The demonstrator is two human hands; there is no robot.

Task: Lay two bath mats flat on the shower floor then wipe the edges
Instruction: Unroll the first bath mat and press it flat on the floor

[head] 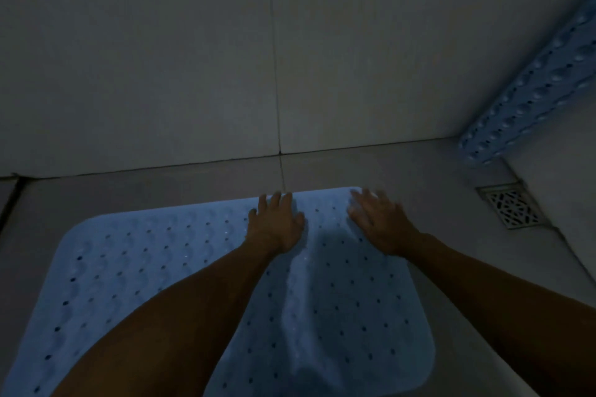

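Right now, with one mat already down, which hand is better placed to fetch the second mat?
The right hand, probably. The second mat leans against the wall on the right, beyond the drain, on that hand's side. The left hand presses the laid mat nearer the middle and would have to cross over.

We are in a dim home shower stall, told by the large pale wall tiles [161,58] meeting a tiled shower floor [403,167], a metal floor drain [512,208] in the corner, and a perforated blue bath mat [135,267] spread out.
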